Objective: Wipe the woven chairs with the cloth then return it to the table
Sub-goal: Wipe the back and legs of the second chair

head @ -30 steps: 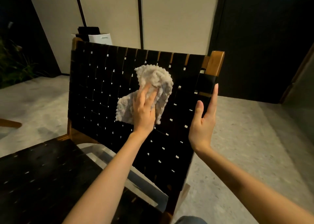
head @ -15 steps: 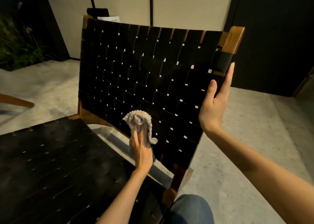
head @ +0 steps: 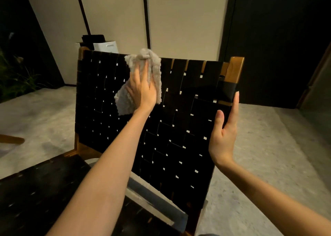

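The woven chair's black strap backrest [head: 179,131] stands in front of me, framed in brown wood, with a corner post [head: 234,69] at its upper right. Its black woven seat [head: 35,191] lies at the lower left. A crumpled grey cloth [head: 123,103] is spread against the top middle of the backrest. My left hand [head: 143,90] lies flat on the cloth with fingers pointing up, pressing it onto the straps. My right hand [head: 223,137] rests with straight fingers along the backrest's right edge, thumb on the front face.
Behind the chair stands a white box [head: 105,46] with something dark on top, against a beige panelled wall. A plant [head: 14,78] is at the far left, with a wooden bar [head: 10,139] below it. Grey concrete floor [head: 268,155] stretches to the right.
My left hand swept the cloth from the middle of the backrest down to its bottom edge, then up to the top rail. My right hand stayed on the right edge.
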Available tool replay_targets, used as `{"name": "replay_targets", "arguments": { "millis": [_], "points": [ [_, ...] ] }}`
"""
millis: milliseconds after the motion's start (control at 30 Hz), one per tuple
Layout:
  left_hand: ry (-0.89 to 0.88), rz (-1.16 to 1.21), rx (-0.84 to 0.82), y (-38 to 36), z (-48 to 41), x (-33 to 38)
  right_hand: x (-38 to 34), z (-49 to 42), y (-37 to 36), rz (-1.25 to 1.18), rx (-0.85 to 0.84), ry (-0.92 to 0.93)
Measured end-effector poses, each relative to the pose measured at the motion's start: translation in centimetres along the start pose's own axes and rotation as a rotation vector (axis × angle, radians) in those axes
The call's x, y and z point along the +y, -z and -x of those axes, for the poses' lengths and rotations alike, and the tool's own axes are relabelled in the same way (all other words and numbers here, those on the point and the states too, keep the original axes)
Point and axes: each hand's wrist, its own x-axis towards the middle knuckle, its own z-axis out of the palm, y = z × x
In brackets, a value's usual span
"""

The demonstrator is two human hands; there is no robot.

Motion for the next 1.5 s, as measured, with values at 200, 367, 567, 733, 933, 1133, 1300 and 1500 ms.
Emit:
{"name": "replay_targets", "arguments": {
  "millis": [200, 367, 567, 733, 933, 1133, 1300, 1500],
  "points": [
    [0.014, -0.088, 0.027, -0.3, -0.7, -1.7, 0.2, 0.1, 0.0, 0.009, 0.025, 0.025],
    [0.205, -0.131, -0.02, 0.9, 8.6, -9.6, -0.1, 0.2, 0.0, -0.007, 0.017, 0.003],
    [0.48, -0.079, -0.115, 0.8, 19.8, -14.3, -0.1, 0.3, 0.0, -0.014, 0.006, 0.005],
    [0.454, 0.046, -0.072, 0.3, 20.0, -9.8, -0.4, 0.2, 0.1, 0.004, 0.012, 0.003],
    [0.121, 0.038, -0.128, -0.9, 11.2, 0.4, -0.9, 0.3, 0.1, 0.017, 0.032, -0.013],
    [-0.109, -0.014, -0.148, -0.7, 2.6, 7.4, -1.3, 0.0, 0.4, 0.002, -0.024, -0.071],
    [-0.288, 0.034, -0.177, -1.3, 3.8, 11.6, -1.9, -0.2, 2.0, -0.064, -0.202, -0.117],
    [-0.402, -0.005, -0.22, -1.0, 4.1, 15.6, -3.1, -1.2, 5.3, -0.152, -0.484, -0.199]
  ]
}}
